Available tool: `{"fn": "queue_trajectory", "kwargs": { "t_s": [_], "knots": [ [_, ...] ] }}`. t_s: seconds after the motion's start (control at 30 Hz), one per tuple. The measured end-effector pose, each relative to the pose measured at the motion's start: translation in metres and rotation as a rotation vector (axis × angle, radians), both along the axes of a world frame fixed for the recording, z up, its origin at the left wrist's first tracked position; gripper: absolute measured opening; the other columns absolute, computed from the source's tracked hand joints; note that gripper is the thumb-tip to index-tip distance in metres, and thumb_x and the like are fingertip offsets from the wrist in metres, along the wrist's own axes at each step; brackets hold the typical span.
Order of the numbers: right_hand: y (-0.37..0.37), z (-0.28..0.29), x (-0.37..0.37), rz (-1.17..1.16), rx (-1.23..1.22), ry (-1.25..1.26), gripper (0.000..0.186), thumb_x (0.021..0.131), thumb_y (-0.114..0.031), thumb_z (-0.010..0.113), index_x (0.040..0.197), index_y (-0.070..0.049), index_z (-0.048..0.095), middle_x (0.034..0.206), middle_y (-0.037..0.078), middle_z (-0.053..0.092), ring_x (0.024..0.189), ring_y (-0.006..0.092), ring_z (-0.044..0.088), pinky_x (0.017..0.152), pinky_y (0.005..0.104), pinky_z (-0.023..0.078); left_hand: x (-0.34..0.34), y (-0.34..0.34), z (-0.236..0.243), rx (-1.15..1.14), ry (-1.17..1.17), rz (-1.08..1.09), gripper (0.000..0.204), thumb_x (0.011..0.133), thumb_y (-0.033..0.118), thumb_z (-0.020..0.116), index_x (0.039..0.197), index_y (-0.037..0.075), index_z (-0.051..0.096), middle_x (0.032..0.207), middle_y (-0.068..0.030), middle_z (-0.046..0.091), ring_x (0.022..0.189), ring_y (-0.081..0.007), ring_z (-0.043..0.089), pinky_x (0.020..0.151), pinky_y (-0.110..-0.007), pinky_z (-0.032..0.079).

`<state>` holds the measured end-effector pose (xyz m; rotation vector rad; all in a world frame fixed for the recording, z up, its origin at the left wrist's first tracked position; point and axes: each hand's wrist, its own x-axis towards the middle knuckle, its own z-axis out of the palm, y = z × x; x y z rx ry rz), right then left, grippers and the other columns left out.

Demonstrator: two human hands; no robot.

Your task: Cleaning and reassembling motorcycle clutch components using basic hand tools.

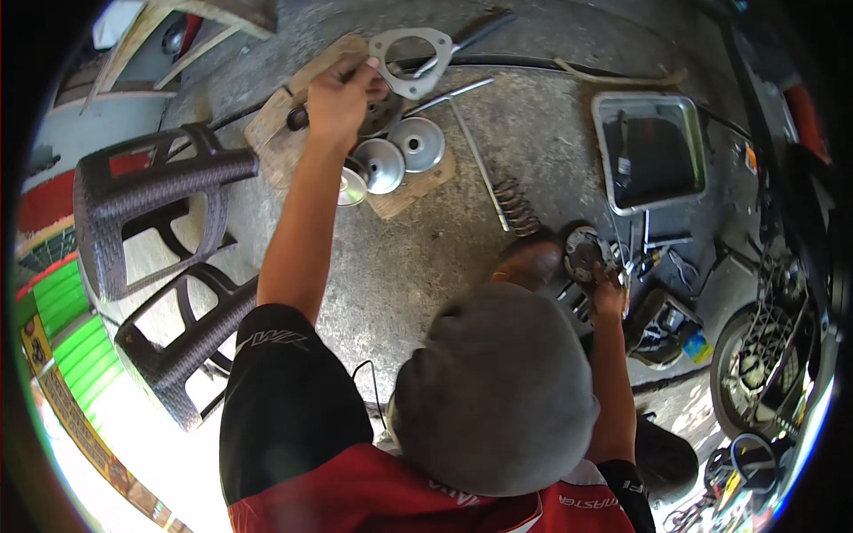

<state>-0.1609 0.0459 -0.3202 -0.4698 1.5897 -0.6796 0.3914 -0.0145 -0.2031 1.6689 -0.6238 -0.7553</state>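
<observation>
My left hand [351, 93] is raised toward the top centre, fingers closed on a flat grey triangular plate [427, 58] with a large hole and small corner holes. Beneath it, a dark round part [378, 114] and several silver discs [416, 145] lie on wooden boards [400, 200]. My right hand [609, 286] is at lower right, closed on a round metal part [586, 253] with bolt holes; metal tools [657, 240] lie beside it. A coil spring [515, 206] and long metal rods [480, 164] are between my hands on the concrete floor.
A metal tray of dark liquid [657, 151], holding a brush, is at upper right. Two dark woven-texture chairs [133, 191] stand at left. A motorcycle wheel [746, 360] is at right, with an open container [657, 333] nearby. A bent pale hose [631, 78] lies at the back.
</observation>
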Motion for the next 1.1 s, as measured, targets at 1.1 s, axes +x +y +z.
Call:
{"fn": "queue_trajectory", "kwargs": {
  "t_s": [1.1],
  "knots": [
    [-0.131,0.446,-0.341,-0.658,-1.404,2.160,0.022,0.090,-0.017,0.071,0.109,-0.007,0.073,0.105,0.013,0.071,0.101,0.0331,0.063,0.090,0.0430,0.048,-0.230,0.017,-0.040,0.066,-0.181,-0.591,0.028,0.106,0.024,0.062,0.118,-0.001,0.068,0.084,-0.0002,0.062,0.074,-0.0085,0.054,0.067,-0.025,0.047]
  ]
}}
